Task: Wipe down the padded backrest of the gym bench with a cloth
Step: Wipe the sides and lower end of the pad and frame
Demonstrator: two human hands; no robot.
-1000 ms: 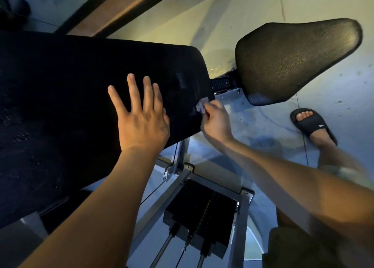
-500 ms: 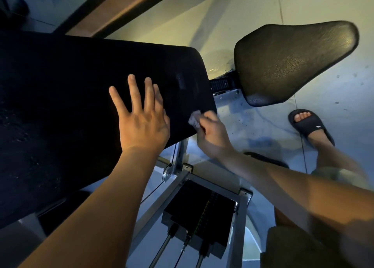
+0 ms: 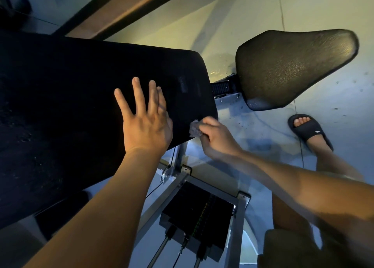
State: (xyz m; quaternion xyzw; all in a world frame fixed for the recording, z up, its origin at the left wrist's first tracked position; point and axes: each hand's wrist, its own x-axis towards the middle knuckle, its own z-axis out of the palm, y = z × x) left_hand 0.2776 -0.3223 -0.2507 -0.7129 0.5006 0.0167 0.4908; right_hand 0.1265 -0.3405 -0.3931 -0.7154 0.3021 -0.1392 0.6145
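Observation:
The black padded backrest (image 3: 66, 106) fills the left half of the head view, slanting down to the left. My left hand (image 3: 144, 120) lies flat on it with fingers spread, near its lower right end. My right hand (image 3: 216, 137) is closed around a small pale cloth (image 3: 193, 129) and presses it against the backrest's near edge, just right of my left hand. Only a crumpled corner of the cloth shows past my fingers.
The black seat pad (image 3: 291, 67) stands to the right, joined by a ribbed hinge (image 3: 221, 87). Below the bench are a grey metal frame (image 3: 168, 197) and a black weight stack (image 3: 200, 217) with cables. My foot in a black sandal (image 3: 309, 131) rests on the pale floor.
My right hand has slid the cloth leftwards and down along the backrest's near edge, from the corner by the hinge towards my left hand. My left hand stays flat in place.

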